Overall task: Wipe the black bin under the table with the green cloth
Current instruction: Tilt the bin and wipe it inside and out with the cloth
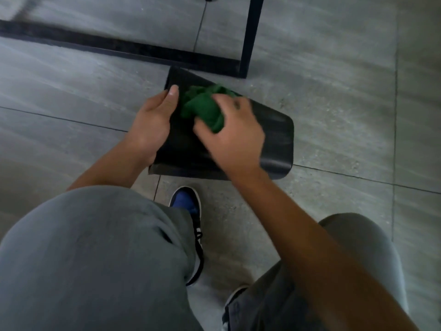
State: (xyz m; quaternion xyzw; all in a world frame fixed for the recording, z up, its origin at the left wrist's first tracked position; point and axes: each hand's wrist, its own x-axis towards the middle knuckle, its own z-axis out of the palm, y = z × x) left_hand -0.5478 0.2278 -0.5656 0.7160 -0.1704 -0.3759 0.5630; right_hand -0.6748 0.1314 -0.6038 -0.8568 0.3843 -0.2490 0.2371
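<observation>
The black bin point(274, 134) lies on its side on the grey tiled floor, its flat side face up. My left hand point(150, 123) grips the bin's left edge, thumb resting on top. A crumpled green cloth point(202, 108) is pressed against the bin's upper face, bunched under my right hand point(232, 137), whose fingers close over it. Part of the cloth sticks out beyond my fingers toward the far end of the bin. The bin's opening is not visible.
A black metal table frame point(248, 39) stands just beyond the bin, with a floor bar point(114, 46) running left. My knees in grey trousers and a blue and black shoe point(188, 211) fill the near floor.
</observation>
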